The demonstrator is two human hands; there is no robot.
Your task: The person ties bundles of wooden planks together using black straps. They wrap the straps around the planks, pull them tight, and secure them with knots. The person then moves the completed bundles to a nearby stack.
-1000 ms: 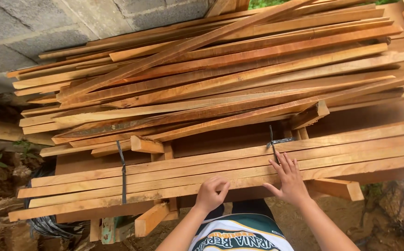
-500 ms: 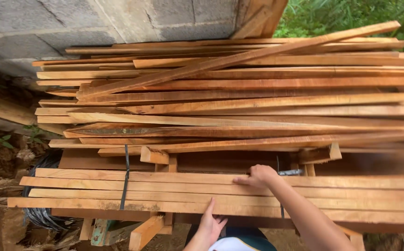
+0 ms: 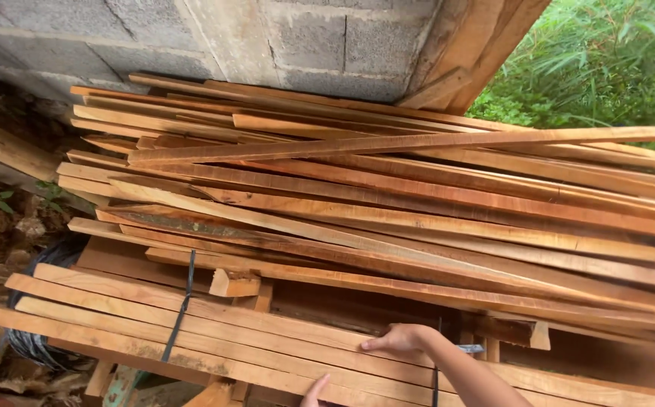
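At the lower centre, the right hand (image 3: 399, 338) lies palm down on the strapped bundle of wooden slats (image 3: 267, 332), fingers pressed together and pointing left. Only the fingertips of the left hand (image 3: 317, 390) show at the bottom edge, touching the bundle's near side; its grip cannot be told. A black strap (image 3: 180, 310) crosses the bundle at lower left. Loose planks (image 3: 388, 196) fill the middle below a concrete block wall (image 3: 305, 38).

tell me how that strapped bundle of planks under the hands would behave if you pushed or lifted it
The strapped bundle would probably move as one stiff unit, since a black strap binds its long planks. It looks heavy for one person. The right hand rests on rough-sawn wood, so it likely grips rather than slides.
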